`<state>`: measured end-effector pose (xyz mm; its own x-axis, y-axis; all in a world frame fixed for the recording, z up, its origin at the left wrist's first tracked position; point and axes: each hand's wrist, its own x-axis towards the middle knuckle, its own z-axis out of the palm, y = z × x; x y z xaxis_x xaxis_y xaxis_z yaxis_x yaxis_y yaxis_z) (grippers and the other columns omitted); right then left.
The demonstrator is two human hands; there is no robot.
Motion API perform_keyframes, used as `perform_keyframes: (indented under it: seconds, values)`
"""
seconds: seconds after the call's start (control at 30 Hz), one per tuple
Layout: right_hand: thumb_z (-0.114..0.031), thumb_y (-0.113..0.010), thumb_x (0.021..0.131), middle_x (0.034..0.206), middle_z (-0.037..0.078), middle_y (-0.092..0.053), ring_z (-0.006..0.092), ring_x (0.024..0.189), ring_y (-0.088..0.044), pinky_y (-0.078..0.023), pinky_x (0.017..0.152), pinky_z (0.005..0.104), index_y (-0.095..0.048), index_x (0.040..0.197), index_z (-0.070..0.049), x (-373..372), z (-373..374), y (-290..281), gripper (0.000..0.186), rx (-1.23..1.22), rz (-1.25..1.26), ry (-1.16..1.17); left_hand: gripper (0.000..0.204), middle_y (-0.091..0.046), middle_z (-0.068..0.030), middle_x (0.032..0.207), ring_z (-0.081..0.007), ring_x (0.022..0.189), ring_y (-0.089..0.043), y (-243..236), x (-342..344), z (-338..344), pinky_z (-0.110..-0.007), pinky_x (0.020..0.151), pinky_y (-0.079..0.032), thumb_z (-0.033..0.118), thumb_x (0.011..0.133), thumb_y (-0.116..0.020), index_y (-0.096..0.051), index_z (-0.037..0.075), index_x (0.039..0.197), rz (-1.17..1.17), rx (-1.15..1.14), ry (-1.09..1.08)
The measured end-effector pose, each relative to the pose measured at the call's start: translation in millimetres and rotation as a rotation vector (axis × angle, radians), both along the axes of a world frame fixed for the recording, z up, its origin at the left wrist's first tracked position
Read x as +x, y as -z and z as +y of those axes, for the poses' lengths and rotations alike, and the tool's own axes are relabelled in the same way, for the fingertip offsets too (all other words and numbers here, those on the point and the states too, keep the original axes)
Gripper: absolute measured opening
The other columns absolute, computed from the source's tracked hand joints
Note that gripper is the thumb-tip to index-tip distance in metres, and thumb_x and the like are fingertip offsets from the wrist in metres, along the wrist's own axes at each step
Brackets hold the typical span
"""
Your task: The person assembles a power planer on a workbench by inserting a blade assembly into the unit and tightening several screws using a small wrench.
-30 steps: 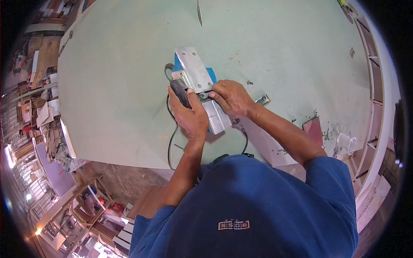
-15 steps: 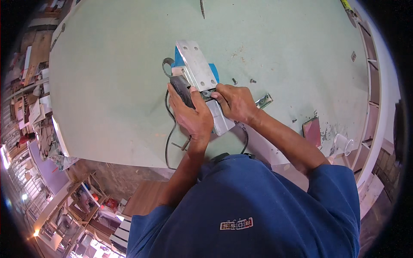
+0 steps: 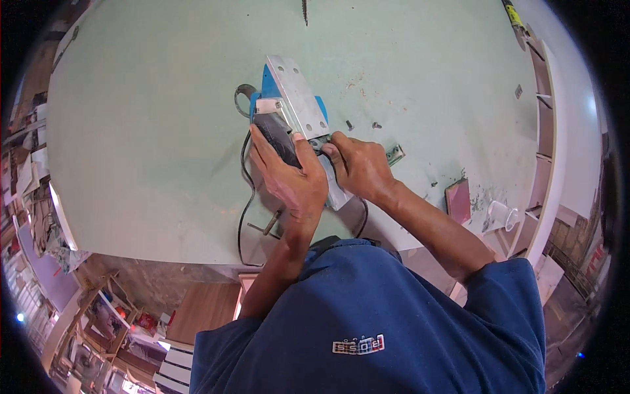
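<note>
An electric hand planer [image 3: 298, 95] lies upside down on the table, its silver sole plate up and blue body showing beneath. My left hand [image 3: 292, 180] is closed around the planer's black side cover, its thumb close to the gap in the sole. Across from it, my right hand [image 3: 364, 167] has its thumb and index finger pinched at that gap, by the cutter drum. What those fingertips hold, if anything, is hidden. Just right of my right hand lies a small metal holder [image 3: 395, 155]. Two bolts [image 3: 350, 125] sit loose beyond it.
The pale green table [image 3: 164, 164] carries a dark cord [image 3: 246, 210], a T-shaped metal tool [image 3: 268, 223], a reddish block [image 3: 458, 200] and a clear plastic cup [image 3: 502, 215]. A drill bit [image 3: 304, 12] lies at the far edge of view. White shelving [image 3: 543, 131] borders the right side.
The whole view has shifted slightly, with the table's contents appearing a little further left. Both hands keep their places on the planer; the right fingers have moved only slightly at the gap.
</note>
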<state>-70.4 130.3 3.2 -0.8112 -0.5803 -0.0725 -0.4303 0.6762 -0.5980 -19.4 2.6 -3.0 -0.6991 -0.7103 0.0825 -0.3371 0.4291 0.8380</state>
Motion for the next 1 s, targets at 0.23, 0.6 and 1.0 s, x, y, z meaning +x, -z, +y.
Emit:
perform_keyframes:
  seconds: [0.23,0.6,1.0]
  values:
    - [-0.034,-0.057,0.105,0.063,0.02,-0.065,0.0421,0.059,-0.066,-0.049,0.053,0.0529,-0.059,0.096,-0.004,9.6,-10.3,-9.0,0.031,0.102,-0.073,0.095,0.072,-0.049,-0.0372,0.137,-0.0508,0.127,-0.051,-6.6,-2.4,-1.4,-0.053,0.105,-0.044,0.026,0.096,-0.06,-0.036,-0.017,0.149,0.002,0.004,-0.021]
    - [-0.037,-0.053,0.106,0.063,0.024,-0.064,0.0472,0.061,-0.065,-0.049,0.057,0.057,-0.06,0.094,-0.003,18.9,-26.5,-33.0,0.037,0.281,-0.172,0.232,0.082,-0.044,-0.0358,0.143,-0.0501,0.129,-0.049,5.0,1.0,-4.8,-0.055,0.104,-0.045,0.029,0.093,-0.063,-0.029,-0.011,0.156,0.018,0.056,-0.015]
    - [-0.037,-0.05,0.107,0.069,0.027,-0.065,0.0485,0.068,-0.066,-0.049,0.064,0.0568,-0.061,0.092,-0.003,22.4,-42.3,-46.6,0.039,0.373,-0.262,0.347,0.088,-0.044,-0.0354,0.141,-0.0498,0.125,-0.051,3.9,0.0,-8.7,-0.055,0.102,-0.046,0.034,0.089,-0.066,-0.029,-0.011,0.156,0.028,0.142,-0.026]
